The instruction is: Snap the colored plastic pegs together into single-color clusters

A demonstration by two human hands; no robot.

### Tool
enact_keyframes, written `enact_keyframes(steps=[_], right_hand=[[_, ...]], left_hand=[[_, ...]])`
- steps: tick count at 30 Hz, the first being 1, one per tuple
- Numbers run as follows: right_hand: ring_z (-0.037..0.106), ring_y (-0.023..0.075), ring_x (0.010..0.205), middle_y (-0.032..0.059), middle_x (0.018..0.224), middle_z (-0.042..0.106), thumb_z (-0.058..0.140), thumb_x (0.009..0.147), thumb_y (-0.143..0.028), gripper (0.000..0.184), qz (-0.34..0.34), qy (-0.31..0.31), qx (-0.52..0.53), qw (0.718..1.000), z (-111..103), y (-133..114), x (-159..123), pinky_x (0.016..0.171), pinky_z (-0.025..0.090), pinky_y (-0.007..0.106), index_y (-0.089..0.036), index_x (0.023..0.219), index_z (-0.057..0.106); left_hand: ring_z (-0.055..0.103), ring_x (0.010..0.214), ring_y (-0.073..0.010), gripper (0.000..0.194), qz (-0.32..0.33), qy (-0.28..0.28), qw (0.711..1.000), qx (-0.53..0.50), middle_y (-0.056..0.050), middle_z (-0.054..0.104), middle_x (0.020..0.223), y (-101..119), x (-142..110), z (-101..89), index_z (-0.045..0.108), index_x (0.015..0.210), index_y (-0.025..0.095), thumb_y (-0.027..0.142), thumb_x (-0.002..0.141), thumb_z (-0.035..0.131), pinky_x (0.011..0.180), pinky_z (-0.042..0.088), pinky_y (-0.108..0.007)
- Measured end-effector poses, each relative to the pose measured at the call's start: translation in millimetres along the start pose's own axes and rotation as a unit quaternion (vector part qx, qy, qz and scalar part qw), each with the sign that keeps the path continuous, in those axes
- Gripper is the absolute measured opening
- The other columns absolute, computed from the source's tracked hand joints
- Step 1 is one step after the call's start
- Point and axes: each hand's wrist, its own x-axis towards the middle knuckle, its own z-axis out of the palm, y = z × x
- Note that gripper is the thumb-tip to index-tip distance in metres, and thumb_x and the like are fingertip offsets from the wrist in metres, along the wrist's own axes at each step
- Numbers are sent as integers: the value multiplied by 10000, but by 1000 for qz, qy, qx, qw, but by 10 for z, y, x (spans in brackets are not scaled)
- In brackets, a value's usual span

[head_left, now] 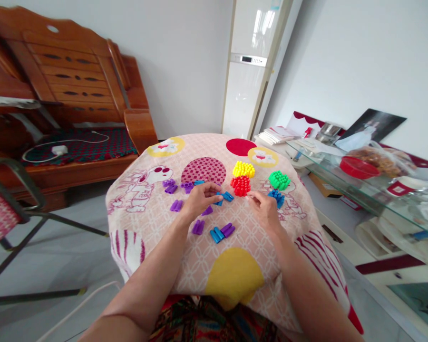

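My left hand [201, 198] hovers over the middle of the table, fingers curved and thumb apart. Close to its fingertips lie small blue tube-shaped plastic pieces [228, 196]. Purple tube pieces [199, 227] are scattered around and left of that hand, some joined in pairs. My right hand [266, 209] has thumb and forefinger pinched together beside a cluster of red pieces [240, 185]; what the pinch holds is too small to make out. Behind the red cluster sits a yellow one [244, 169]. A green cluster [279, 180] and a dark blue one [276, 198] stand beyond the right hand.
A patterned cloth [235, 270] covers the round table. Nearer me lie a blue pair [217, 234] and a purple pair [228, 230], side by side. On the right is a glass-topped cabinet [371, 190] with a red bowl [359, 167]. A wooden bench [71, 71] stands left.
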Motion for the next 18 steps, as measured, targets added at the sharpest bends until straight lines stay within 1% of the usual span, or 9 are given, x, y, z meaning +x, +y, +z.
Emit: enact_keyframes(steps=[2, 3, 5, 7, 9, 11, 13, 16, 18], right_hand=[[669, 179, 735, 58, 843, 749, 544, 913, -365, 343, -41, -47, 110, 992, 98, -112, -59, 680, 482, 256, -163, 1126, 722], [671, 178, 746, 57, 864, 750, 541, 913, -366, 357, -51, -64, 152, 985, 143, -151, -82, 681, 491, 257, -163, 1151, 714], [677, 175, 764, 58, 897, 752, 532, 904, -340, 336, -48, -87, 212, 972, 216, -190, -108, 682, 509, 260, -167, 1121, 721], [673, 165, 718, 49, 864, 746, 544, 876, -319, 288, -21, -111, 262, 958, 264, -180, -111, 633, 515, 253, -169, 1033, 733], [665, 157, 646, 31, 791, 730, 599, 825, -334, 249, 24, -139, 321, 936, 289, -144, -100, 551, 509, 241, -173, 967, 725], [664, 158, 604, 19, 736, 716, 669, 762, -362, 255, 68, -157, 380, 909, 296, -107, -86, 503, 510, 237, -175, 928, 711], [663, 159, 579, 12, 696, 706, 723, 707, -376, 281, 99, -163, 422, 887, 285, -86, -79, 492, 524, 244, -173, 901, 703], [658, 154, 550, 3, 659, 699, 762, 674, -369, 286, 119, -169, 456, 865, 246, -85, -91, 491, 543, 256, -169, 870, 701], [658, 154, 545, -1, 647, 697, 779, 662, -355, 268, 123, -166, 468, 859, 219, -98, -109, 496, 553, 262, -171, 839, 698]], left_hand=[[687, 765, -171, 401, 5, -38, 999, -10, -82, 720, 934, 9, -7, 87, 664, 943, 140, 371, 654, 818, 674, 567, -283], [685, 759, -165, 411, 5, -57, 998, -10, -87, 716, 960, 7, -9, 121, 659, 968, 138, 366, 664, 815, 666, 567, -278], [682, 749, -152, 440, 3, -87, 996, -9, -93, 707, 1004, -10, -12, 165, 650, 1024, 138, 359, 678, 809, 656, 563, -266], [683, 757, -150, 483, -2, -107, 994, -11, -96, 703, 1028, -37, -14, 182, 640, 1074, 140, 356, 679, 813, 660, 559, -260], [684, 773, -152, 520, -6, -119, 993, -17, -98, 701, 1042, -64, -14, 187, 631, 1111, 140, 361, 679, 819, 666, 555, -258], [681, 773, -149, 534, -8, -128, 991, -24, -98, 701, 1054, -82, -15, 191, 627, 1125, 139, 366, 684, 824, 668, 549, -256], [677, 765, -142, 513, -10, -136, 990, -31, -94, 700, 1056, -86, -18, 202, 633, 1104, 132, 367, 692, 827, 673, 544, -255], [680, 773, -145, 478, -12, -145, 988, -43, -87, 702, 1037, -74, -25, 226, 642, 1067, 126, 367, 699, 829, 689, 542, -257], [687, 798, -157, 477, -9, -148, 988, -50, -86, 702, 1031, -68, -28, 247, 645, 1068, 126, 370, 702, 829, 700, 542, -261]])
